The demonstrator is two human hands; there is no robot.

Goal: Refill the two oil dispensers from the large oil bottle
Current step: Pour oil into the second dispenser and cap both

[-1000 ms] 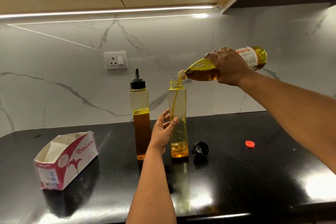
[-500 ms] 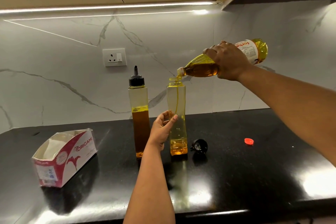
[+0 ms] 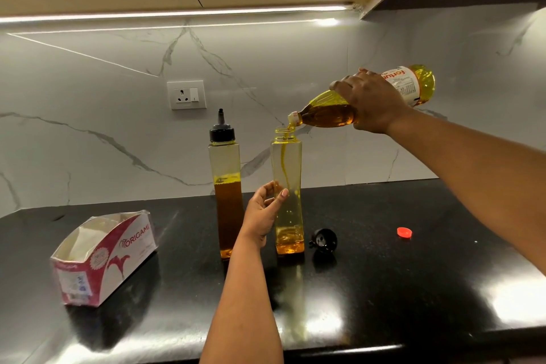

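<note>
On the tabletop [image 3: 384,275] our left hand [image 3: 263,213] cups the open dispenser [image 3: 288,186]; right hand [image 3: 372,100] grips the tilted oil bottle [image 3: 331,112] above its mouth. Risk: narrow neck, stream drifts, oil spills.

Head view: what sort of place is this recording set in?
Most likely a home kitchen. A glossy black countertop runs under a marble-look backsplash with a wall socket, cabinets with a light strip hang above, and cooking oil is being poured from a large oil bottle.
</note>
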